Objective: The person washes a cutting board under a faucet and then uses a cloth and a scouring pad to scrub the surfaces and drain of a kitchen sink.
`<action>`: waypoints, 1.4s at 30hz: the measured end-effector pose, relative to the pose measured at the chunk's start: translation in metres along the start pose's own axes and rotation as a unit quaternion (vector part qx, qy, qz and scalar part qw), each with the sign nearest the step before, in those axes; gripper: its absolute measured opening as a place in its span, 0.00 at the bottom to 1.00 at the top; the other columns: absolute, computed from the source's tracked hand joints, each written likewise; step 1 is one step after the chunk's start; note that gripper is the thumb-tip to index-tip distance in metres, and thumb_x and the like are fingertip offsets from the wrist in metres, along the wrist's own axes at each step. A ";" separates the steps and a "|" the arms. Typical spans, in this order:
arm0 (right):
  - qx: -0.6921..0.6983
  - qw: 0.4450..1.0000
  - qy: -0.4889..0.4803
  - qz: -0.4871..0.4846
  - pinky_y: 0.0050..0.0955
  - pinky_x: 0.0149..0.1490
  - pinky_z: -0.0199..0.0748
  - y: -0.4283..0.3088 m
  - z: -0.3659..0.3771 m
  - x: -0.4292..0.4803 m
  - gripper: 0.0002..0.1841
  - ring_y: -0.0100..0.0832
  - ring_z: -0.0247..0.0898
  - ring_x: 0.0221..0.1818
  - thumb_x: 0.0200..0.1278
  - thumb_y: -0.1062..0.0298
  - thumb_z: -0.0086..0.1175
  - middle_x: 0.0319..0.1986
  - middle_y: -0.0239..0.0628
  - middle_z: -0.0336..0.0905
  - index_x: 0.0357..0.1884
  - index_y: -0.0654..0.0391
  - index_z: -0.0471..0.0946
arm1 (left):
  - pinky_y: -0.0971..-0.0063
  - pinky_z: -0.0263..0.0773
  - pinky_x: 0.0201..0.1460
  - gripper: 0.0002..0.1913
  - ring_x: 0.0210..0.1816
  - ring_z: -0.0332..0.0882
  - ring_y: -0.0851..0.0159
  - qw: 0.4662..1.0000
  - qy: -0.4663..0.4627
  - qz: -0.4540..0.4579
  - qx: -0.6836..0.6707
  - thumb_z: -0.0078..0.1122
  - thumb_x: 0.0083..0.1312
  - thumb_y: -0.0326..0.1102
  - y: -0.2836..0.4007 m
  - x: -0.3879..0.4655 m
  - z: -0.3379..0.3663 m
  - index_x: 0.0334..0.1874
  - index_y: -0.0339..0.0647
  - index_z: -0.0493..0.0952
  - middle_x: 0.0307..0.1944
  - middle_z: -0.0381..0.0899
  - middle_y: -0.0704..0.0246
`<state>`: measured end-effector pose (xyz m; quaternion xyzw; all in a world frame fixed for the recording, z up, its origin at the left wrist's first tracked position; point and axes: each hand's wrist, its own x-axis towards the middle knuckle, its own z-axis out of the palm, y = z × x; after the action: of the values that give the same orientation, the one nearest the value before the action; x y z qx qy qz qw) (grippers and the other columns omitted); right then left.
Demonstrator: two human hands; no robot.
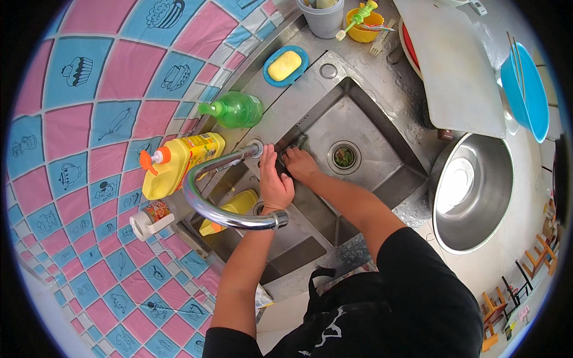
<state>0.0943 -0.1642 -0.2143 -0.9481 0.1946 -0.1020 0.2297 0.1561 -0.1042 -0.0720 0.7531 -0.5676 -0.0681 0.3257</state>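
Observation:
My right hand point(301, 164) reaches into the larger basin of a stainless steel sink point(371, 121), its fingers curled on a grey-green scouring pad point(303, 142) against the wall nearest the faucet. Most of the pad is hidden by the fingers. My left hand point(275, 183) is outstretched over the divider between the basins, thumb apart, and holds nothing. Its fingertips are close to the base of the chrome gooseneck faucet point(197, 176), whose spout arches across my left wrist. Green scraps point(344, 157) lie in the strainer of the drain point(332, 156).
A yellow bottle point(233, 208) lies in the smaller basin. Along the wall stand a yellow pump bottle point(179, 165), a green pump bottle point(237, 109) and soap point(284, 66) on a blue dish. At right are a steel bowl point(490, 201), a cutting board point(456, 71) and a blue basin point(532, 107).

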 end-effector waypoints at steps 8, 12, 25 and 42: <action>-0.014 0.998 -0.051 0.023 0.36 0.43 0.67 0.006 -0.005 -0.018 0.08 0.37 0.68 0.43 0.45 0.62 0.54 0.34 0.38 0.73 0.26 0.55 0.79 | 0.52 0.48 0.70 0.30 0.66 0.53 0.40 1.000 -0.017 -0.015 0.010 0.40 0.48 0.20 0.001 0.000 -0.002 0.59 0.27 0.57 0.63 0.58 0.45; -0.034 0.990 -0.066 0.117 0.38 0.48 0.64 0.058 -0.051 -0.025 0.11 0.42 0.66 0.45 0.42 0.65 0.57 0.37 0.41 0.72 0.30 0.57 0.77 | 0.52 0.49 0.69 0.29 0.66 0.53 0.40 1.000 -0.011 -0.022 0.009 0.39 0.48 0.19 0.000 -0.002 -0.004 0.58 0.26 0.58 0.62 0.59 0.45; 0.032 0.998 0.037 -0.049 0.36 0.40 0.64 0.029 -0.015 -0.020 0.06 0.37 0.67 0.39 0.49 0.62 0.53 0.30 0.35 0.70 0.23 0.52 0.75 | 0.54 0.49 0.69 0.30 0.66 0.54 0.43 1.000 -0.006 -0.021 0.008 0.39 0.46 0.19 -0.004 -0.002 -0.003 0.58 0.28 0.59 0.63 0.60 0.48; 0.117 0.986 0.068 0.097 0.39 0.55 0.64 -0.004 -0.007 -0.021 0.15 0.43 0.63 0.50 0.56 0.70 0.46 0.49 0.43 0.68 0.46 0.56 0.77 | 0.54 0.50 0.69 0.29 0.66 0.55 0.43 1.000 0.005 -0.029 0.011 0.39 0.48 0.19 -0.003 -0.002 0.003 0.58 0.28 0.60 0.63 0.60 0.48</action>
<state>0.0749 -0.1554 -0.2089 -0.8822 0.2880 -0.1658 0.3337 0.1567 -0.1028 -0.0764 0.7730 -0.5446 -0.0672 0.3185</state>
